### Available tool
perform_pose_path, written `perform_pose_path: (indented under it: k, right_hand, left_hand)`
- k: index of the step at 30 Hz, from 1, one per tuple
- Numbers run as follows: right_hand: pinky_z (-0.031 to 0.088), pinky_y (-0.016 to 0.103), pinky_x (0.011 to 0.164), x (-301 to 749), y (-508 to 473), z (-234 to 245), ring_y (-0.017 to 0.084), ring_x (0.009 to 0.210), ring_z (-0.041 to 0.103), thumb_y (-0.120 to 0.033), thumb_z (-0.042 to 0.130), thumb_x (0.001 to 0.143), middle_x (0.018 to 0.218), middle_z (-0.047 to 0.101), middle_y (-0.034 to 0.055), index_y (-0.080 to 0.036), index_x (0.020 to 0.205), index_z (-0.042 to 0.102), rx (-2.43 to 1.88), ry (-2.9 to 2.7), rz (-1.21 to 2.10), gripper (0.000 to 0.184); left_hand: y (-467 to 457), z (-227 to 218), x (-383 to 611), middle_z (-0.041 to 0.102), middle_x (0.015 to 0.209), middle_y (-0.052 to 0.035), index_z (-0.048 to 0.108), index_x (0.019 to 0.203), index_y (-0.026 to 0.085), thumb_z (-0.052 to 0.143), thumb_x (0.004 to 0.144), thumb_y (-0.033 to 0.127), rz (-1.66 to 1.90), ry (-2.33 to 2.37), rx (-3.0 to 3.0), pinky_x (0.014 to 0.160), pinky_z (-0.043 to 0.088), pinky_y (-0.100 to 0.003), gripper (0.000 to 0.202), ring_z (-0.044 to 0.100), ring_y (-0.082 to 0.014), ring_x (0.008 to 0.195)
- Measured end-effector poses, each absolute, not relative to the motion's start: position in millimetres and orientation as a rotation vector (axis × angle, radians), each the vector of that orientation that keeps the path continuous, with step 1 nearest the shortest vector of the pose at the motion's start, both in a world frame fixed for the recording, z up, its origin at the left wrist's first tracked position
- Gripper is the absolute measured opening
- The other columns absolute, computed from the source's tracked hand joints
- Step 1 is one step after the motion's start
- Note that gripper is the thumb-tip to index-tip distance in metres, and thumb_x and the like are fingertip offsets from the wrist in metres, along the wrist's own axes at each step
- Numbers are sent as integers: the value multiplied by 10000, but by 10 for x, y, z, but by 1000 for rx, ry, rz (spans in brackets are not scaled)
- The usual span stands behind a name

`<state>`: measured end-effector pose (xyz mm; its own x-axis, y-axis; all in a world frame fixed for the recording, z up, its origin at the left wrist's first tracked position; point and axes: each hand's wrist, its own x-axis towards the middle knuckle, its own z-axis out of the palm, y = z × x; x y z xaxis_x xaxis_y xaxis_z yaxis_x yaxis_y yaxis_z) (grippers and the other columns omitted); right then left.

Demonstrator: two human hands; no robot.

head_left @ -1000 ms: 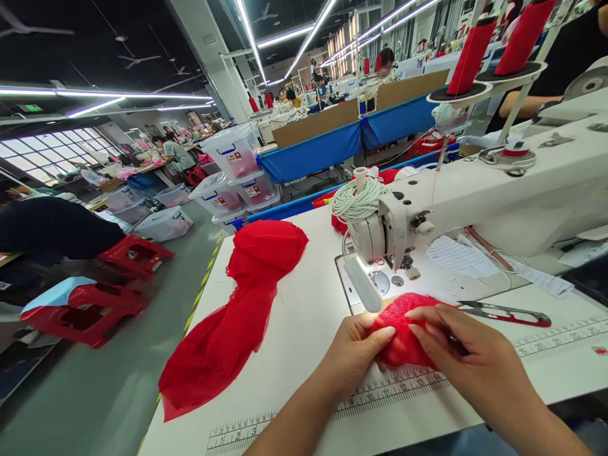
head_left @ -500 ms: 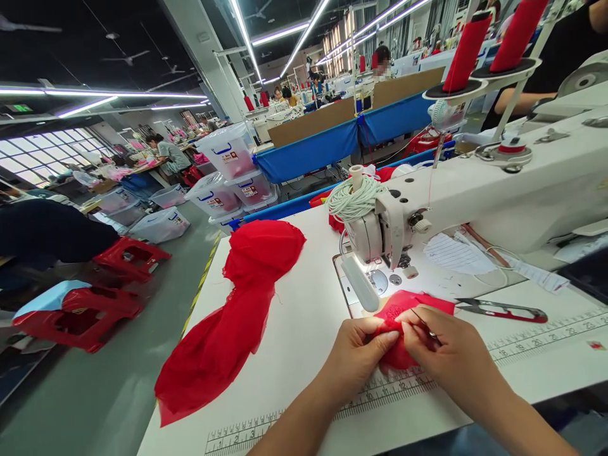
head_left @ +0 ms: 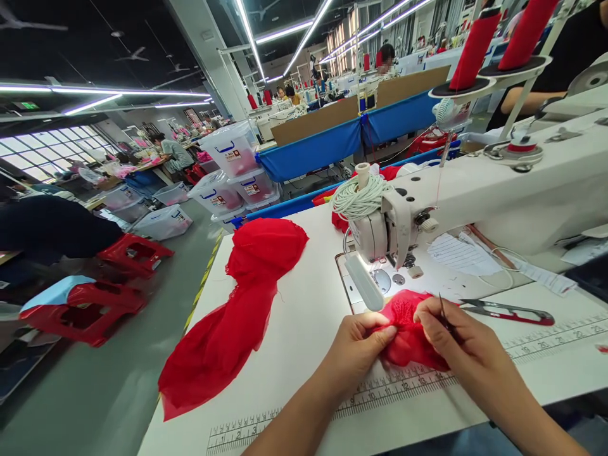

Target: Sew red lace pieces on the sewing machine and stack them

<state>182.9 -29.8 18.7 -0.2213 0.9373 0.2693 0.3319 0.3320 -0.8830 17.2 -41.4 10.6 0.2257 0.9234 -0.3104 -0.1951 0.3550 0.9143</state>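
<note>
A small piece of red lace fabric (head_left: 407, 329) lies bunched on the white sewing table (head_left: 304, 316), just in front of the sewing machine's needle plate. My left hand (head_left: 357, 352) pinches its left edge between thumb and fingers. My right hand (head_left: 463, 342) is closed on its right side and also holds a thin dark pointed tool (head_left: 444, 311) that sticks up between the fingers. The white sewing machine (head_left: 475, 196) stands behind, its lamp lit over the plate.
A long pile of red sheer fabric (head_left: 237, 310) lies to the left on the table. Red-handled thread snips (head_left: 510, 310) rest right of my hands. A coil of white cord (head_left: 358, 197) sits on the machine head. Red stools (head_left: 85, 304) and plastic bins (head_left: 228, 171) stand in the aisle.
My right hand has shifted slightly right and up, and the thin tool now points upward. The red lace piece has been bunched and turned between both hands.
</note>
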Motion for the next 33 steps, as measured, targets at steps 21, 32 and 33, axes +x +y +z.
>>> perform_pose_path:
  k: [21, 32, 33]
  right_hand:
    - [396, 226, 503, 1778, -366, 131, 120, 547, 472, -313, 492, 921, 617, 530, -28, -221, 703, 577, -763, -1768, 1284, 251]
    - [265, 226, 439, 1667, -510, 155, 103, 494, 292, -521, 488, 896, 582, 349, -52, -220, 643, 458, -926, -1238, 1738, 394]
    - [226, 222, 426, 1631, -578, 168, 94, 472, 229, -574, 507, 866, 558, 299, -68, -224, 632, 423, -967, -1073, 1880, 429]
  left_hand:
    - [-438, 103, 173, 370, 566, 56, 432, 597, 194, 518, 733, 286, 1020, 1320, 1060, 503, 238, -239, 186, 295, -94, 549]
    - [-498, 31, 206, 317, 553, 52, 310, 575, 212, 497, 816, 235, 1042, 1425, 1506, 515, 217, -270, 307, 280, -105, 538]
    - [-491, 16, 195, 323, 551, 51, 305, 576, 212, 492, 821, 228, 1045, 1464, 1536, 517, 212, -274, 309, 283, -105, 535]
